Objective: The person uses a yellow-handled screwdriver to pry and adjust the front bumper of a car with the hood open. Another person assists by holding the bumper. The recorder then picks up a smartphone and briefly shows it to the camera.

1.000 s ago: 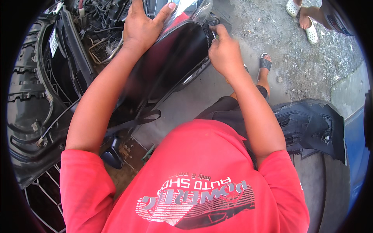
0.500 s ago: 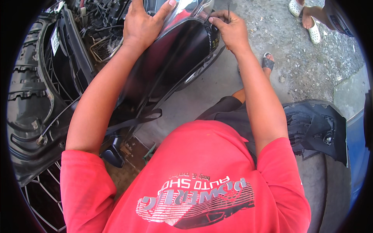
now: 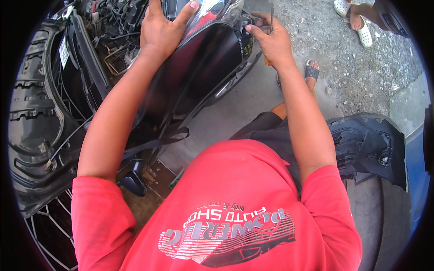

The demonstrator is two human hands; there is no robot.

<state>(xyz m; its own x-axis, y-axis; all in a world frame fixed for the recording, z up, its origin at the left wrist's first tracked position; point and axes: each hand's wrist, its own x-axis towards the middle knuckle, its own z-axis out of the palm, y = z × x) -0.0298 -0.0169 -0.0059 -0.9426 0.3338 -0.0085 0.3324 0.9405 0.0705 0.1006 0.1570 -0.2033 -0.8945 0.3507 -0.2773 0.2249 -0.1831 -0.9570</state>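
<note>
My left hand [image 3: 162,34] lies over the top edge of a car's clear headlight [image 3: 210,16], thumb spread away from the fingers. Below the headlight is a glossy black fender panel [image 3: 194,67]. At the panel's far right corner, beside the headlight's end, is my right hand [image 3: 275,43]. It grips what looks like a screwdriver [image 3: 267,62]: a thin dark shaft sticks up past the fingers and a bit of orange handle shows under the palm. The thumb points toward the corner; the fingertips behind it are partly hidden.
Engine parts [image 3: 120,27] lie left of the headlight, beside the raised black hood [image 3: 36,99]. A side mirror [image 3: 134,180] and a black strap [image 3: 176,134] are near my left arm. A black plastic bumper piece [image 3: 366,144] rests at right. Another person's white clogs [image 3: 364,36] stand on gravel.
My right hand has shifted slightly right and down, its thumb drawn back from the corner. The orange handle now shows below the palm. My left hand has slid slightly left on the headlight edge.
</note>
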